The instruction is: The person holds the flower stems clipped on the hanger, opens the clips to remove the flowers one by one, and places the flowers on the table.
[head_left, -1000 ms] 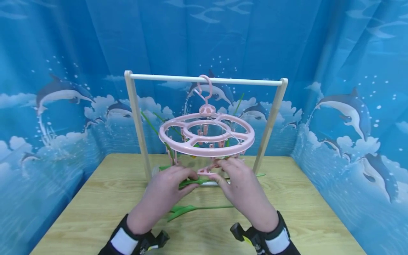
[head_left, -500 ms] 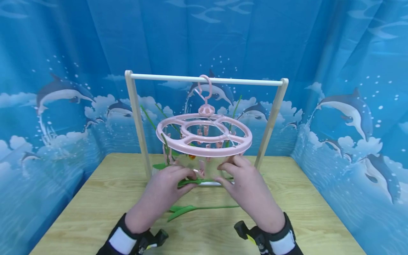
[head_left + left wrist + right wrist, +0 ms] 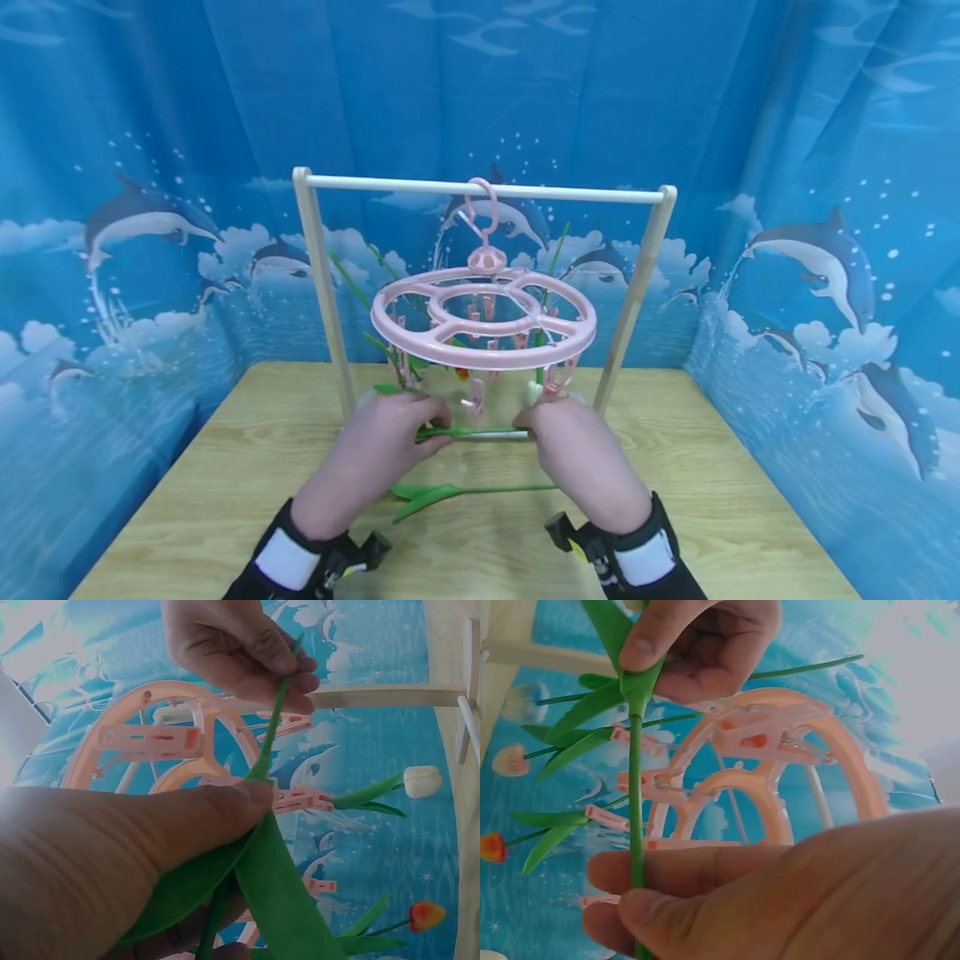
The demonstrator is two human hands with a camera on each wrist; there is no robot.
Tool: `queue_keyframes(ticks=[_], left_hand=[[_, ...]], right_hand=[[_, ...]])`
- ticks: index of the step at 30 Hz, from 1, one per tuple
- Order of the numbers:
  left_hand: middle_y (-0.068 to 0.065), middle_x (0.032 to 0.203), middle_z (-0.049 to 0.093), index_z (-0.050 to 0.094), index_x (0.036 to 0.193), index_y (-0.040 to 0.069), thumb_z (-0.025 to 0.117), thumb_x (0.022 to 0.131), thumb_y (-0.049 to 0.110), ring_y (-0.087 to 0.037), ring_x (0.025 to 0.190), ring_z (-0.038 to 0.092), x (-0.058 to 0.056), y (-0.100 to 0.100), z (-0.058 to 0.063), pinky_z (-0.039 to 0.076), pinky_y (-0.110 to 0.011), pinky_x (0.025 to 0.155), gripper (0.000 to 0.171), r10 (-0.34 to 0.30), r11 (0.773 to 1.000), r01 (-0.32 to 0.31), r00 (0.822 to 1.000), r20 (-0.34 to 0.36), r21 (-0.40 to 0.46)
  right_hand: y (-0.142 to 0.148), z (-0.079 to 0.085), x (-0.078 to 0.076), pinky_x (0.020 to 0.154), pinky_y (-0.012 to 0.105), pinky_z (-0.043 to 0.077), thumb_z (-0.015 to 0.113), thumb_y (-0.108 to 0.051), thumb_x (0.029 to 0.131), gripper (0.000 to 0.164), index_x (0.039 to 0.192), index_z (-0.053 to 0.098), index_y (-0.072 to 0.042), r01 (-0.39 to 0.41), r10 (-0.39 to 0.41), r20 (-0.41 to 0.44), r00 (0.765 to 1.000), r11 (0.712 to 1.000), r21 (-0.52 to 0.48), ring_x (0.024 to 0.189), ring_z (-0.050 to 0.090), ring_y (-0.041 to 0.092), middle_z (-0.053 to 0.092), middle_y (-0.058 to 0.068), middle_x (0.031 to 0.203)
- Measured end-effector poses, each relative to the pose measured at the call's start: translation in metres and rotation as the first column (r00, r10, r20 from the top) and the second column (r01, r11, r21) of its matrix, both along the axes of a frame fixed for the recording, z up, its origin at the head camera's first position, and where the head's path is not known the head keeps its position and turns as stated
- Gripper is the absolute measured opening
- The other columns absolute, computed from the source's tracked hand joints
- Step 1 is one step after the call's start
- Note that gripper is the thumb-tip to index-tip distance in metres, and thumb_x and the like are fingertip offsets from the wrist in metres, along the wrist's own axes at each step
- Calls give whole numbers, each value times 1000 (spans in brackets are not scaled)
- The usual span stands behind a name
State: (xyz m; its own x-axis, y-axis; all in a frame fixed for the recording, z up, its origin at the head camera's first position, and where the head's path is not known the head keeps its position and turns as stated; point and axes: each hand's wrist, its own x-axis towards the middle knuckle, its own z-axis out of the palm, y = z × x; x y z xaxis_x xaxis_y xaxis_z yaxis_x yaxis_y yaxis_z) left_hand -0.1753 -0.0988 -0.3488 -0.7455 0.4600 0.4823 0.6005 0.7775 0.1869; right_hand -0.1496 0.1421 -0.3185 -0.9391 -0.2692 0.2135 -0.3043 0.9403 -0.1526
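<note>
Between both hands, under the front of a pink round clip hanger (image 3: 483,358), lies the green stem of an artificial tulip (image 3: 480,432). My left hand (image 3: 393,429) pinches it where the leaves join the stem. Farther along, my right hand (image 3: 562,437) holds the thin stem between thumb and fingers, as the right wrist view shows. The head view hides its bloom. A pink clothespin (image 3: 476,398) dangles just above the stem, apart from it. Other tulips hang bloom-down in clips, among them a white tulip (image 3: 422,782) and an orange tulip (image 3: 427,916).
The hanger hooks over the white bar (image 3: 585,193) of a wooden stand (image 3: 637,283). Another green-leaved stem (image 3: 435,497) lies on the wooden table (image 3: 720,517) nearer the front. A blue dolphin-print curtain (image 3: 480,100) surrounds the table at the back and sides.
My right hand has let go of the pink clothespin, which now hangs free, and has taken hold of the tulip stem. My left hand stays on the tulip, nearly in place.
</note>
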Motion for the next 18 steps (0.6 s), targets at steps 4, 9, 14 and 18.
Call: queue_keyframes(ticks=[4, 9, 14, 18], left_hand=[[15, 95, 81, 80, 95, 30, 98, 81, 30, -2, 84, 74, -3, 2, -4, 63, -20, 76, 23, 15, 999, -14, 1000, 24, -42], [15, 92, 80, 79, 95, 30, 97, 83, 28, -2, 81, 73, -7, 3, -8, 61, -19, 73, 21, 16, 998, -13, 999, 42, -66], [18, 85, 77, 77, 92, 31, 95, 85, 27, 3, 70, 63, -10, 5, -11, 55, -16, 67, 19, 18, 994, -10, 997, 81, -105], [18, 82, 75, 76, 91, 30, 94, 87, 27, 5, 65, 57, -13, 5, -16, 52, -15, 62, 18, 11, 993, 1, 994, 107, -115]], right_hand=[[1, -6, -4, 79, 39, 68, 76, 11, 90, 32, 102, 87, -18, 17, -17, 34, 999, 1000, -6, 93, 80, 22, 85, 2, 101], [1, -10, -7, 74, 35, 65, 73, 8, 94, 29, 102, 86, -16, 17, -16, 60, 998, 1000, -13, 88, 76, 21, 85, 3, 99], [2, -15, -9, 69, 30, 61, 72, 7, 96, 27, 102, 85, -16, -11, 11, 72, 997, 1000, -4, 81, 72, 16, 83, 2, 94], [3, -19, -11, 68, 28, 59, 71, 6, 97, 26, 103, 85, -16, -24, 25, 88, 996, 1000, -11, 79, 71, 14, 83, 1, 93]])
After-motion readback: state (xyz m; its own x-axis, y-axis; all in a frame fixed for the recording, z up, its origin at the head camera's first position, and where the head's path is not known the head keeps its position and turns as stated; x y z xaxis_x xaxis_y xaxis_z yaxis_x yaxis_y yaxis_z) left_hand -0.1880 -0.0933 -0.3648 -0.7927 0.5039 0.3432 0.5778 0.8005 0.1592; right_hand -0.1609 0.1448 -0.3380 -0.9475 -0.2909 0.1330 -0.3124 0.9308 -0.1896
